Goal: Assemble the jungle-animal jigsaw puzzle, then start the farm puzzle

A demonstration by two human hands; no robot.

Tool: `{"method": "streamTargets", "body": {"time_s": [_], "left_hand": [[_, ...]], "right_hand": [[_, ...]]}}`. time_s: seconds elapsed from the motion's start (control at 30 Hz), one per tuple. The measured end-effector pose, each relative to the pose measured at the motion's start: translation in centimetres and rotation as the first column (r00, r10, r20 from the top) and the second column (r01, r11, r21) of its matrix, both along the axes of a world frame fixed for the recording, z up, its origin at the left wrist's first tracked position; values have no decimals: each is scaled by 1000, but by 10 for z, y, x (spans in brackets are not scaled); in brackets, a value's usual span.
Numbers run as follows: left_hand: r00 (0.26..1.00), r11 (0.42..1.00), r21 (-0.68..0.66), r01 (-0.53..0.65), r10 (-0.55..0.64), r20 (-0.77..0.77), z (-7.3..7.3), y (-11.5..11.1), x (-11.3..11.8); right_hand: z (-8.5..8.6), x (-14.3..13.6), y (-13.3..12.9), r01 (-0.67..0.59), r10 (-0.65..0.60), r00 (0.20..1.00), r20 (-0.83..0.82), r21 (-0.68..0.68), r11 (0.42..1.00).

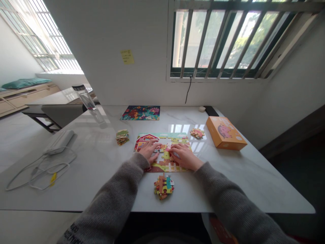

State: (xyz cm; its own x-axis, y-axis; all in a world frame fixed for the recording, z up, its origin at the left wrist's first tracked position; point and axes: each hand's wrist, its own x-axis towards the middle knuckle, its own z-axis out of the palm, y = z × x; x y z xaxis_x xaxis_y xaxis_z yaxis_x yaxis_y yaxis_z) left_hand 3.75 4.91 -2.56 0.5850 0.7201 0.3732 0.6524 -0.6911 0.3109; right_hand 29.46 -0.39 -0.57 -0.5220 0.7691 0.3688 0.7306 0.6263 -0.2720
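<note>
A partly assembled farm jigsaw puzzle (166, 166) lies on the white table, with gaps near its middle. My left hand (150, 150) rests on its left part, over the red barn, fingers apart. On the right part, my right hand (183, 156) has its fingers drawn together at a small piece near the puzzle's centre. Nearer to me is a heap of loose pieces (164, 186). Another stack of pieces (122, 137) sits left of the puzzle, and a small pile (197, 133) lies at its upper right.
An orange box (225, 133) stands at the right, near a black flat object (211, 111). A dark finished picture (141, 113) lies at the back. Left are a glass bottle (86, 98) and a white device (59, 142) with cables.
</note>
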Motion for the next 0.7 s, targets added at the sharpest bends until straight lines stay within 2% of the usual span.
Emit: {"method": "streamTargets", "body": {"time_s": [0.07, 0.17, 0.47, 0.7], "left_hand": [[997, 997, -7, 77, -78, -8, 4, -5, 5], [991, 991, -25, 130, -130, -19, 7, -8, 8], [983, 982, -54, 182, -183, -15, 6, -8, 7], [967, 974, -65, 219, -225, -120, 9, -9, 8]], "right_hand": [[0, 0, 0, 1, -1, 1000, 6, -2, 1000], [0, 0, -1, 9, -9, 1000, 15, -5, 1000], [0, 0, -1, 2, -2, 1000, -2, 10, 1000], [3, -2, -1, -8, 8, 1000, 9, 7, 1000]]}}
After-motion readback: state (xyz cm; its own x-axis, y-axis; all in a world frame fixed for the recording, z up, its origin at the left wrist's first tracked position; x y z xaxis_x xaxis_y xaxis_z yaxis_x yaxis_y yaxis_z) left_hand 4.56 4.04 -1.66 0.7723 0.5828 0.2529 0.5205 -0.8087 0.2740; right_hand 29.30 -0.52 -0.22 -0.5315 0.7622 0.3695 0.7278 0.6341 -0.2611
